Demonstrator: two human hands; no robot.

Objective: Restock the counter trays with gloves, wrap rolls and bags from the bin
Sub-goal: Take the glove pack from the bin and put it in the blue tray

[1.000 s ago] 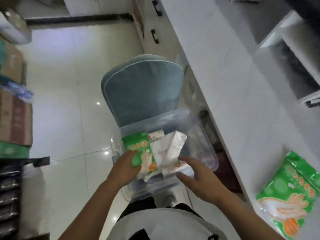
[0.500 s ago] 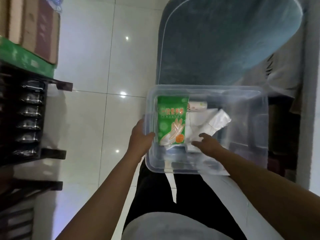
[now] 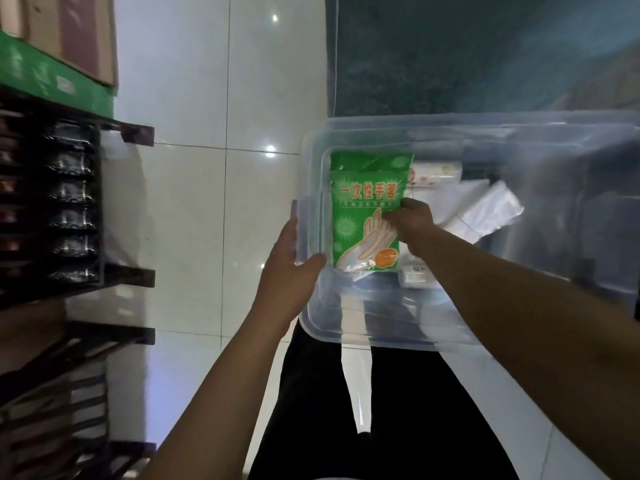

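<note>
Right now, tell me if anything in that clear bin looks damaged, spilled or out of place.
Nothing stands out. The clear plastic bin looks intact, held at its edge by the left hand; the right hand grips the green glove packet, beside loosely piled white packets.

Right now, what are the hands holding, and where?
Left hand grips the clear bin at its left rim; right hand pinches the green glove pack's right edge.

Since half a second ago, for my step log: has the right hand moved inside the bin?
Yes. The right hand has moved left across the clear plastic bin, off the white packets and onto the green glove pack.
</note>
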